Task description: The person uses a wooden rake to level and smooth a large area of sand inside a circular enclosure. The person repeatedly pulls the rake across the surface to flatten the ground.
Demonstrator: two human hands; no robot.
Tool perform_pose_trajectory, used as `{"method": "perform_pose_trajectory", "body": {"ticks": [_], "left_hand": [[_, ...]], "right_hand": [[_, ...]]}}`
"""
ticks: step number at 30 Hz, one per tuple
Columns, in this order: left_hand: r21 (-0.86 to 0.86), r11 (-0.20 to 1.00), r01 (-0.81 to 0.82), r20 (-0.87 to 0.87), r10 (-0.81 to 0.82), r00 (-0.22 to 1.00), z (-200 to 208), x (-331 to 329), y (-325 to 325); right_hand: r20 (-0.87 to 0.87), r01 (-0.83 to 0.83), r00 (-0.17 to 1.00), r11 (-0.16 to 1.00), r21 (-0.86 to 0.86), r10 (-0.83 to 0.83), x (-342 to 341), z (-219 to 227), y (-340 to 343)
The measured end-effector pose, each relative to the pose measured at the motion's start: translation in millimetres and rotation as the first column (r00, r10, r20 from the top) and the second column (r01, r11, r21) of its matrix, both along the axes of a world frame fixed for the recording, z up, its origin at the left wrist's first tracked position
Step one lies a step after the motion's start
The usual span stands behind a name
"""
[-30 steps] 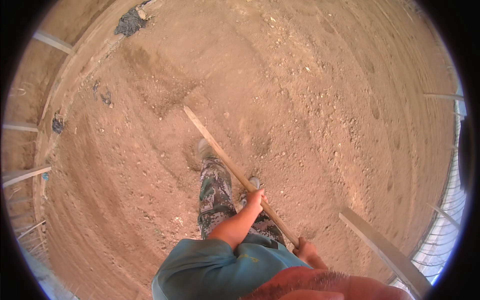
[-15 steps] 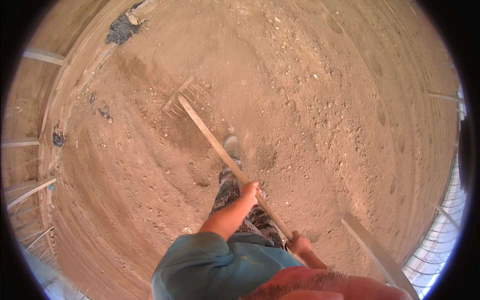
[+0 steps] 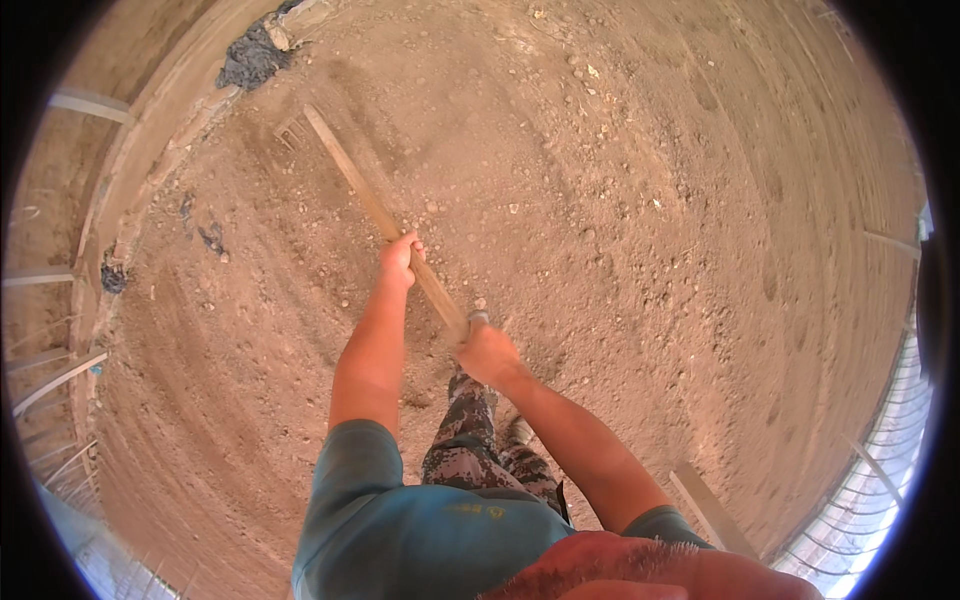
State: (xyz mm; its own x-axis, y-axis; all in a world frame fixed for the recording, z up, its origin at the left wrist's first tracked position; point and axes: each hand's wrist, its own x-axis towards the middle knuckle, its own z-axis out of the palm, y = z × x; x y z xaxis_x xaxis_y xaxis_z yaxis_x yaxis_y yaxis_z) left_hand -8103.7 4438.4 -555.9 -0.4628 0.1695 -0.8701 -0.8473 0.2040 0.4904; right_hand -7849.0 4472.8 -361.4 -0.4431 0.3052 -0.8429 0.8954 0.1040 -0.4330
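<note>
A rake with a long wooden handle [image 3: 347, 168] reaches forward and to the left over bare brown soil [image 3: 640, 330]. At its far end the rake head [image 3: 291, 133] blends into the dirt; only some tines show. My left hand [image 3: 400, 258] is wrapped around the handle about halfway along. Lower down, close to the near end, my right hand [image 3: 487, 350] grips the same handle. Both arms are stretched forward.
A crumpled black plastic piece [image 3: 252, 60] lies at the far left beside a low earthen ledge. Pale bars [image 3: 42, 278] line the left side. At lower right stands a slanted pale post [image 3: 712, 512], near a ribbed translucent wall [image 3: 865, 510]. Clods dot the soil.
Both hands have moved forward and left, away from my body, pushing the rake farther out. Its head has shifted toward the far left. The grip has stayed closed.
</note>
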Motion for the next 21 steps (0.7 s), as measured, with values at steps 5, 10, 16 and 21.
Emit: {"method": "perform_pose_trajectory", "body": {"ticks": [5, 10, 16, 21], "left_hand": [[0.040, 0.999, -0.012, 0.002, 0.012, 1.000, 20, 16, 43], [-0.175, 0.963, 0.206, -0.053, -0.218, 0.974, 3, 49, 32], [-0.211, 0.951, 0.225, 0.046, -0.220, 0.974, -43, 187, -11], [-0.060, 0.994, 0.090, 0.309, -0.067, 0.949, -43, 398, -56]], "right_hand": [[0.020, -0.056, 0.998, 0.990, 0.133, 0.054, -18, -3, 40], [0.015, 0.051, 0.999, 0.996, -0.075, -0.050, 83, 28, 25], [0.153, 0.061, 0.986, 0.998, -0.010, -0.058, 311, 77, -32], [0.270, 0.146, 0.952, 0.989, 0.023, -0.147, 528, 118, -81]]}}
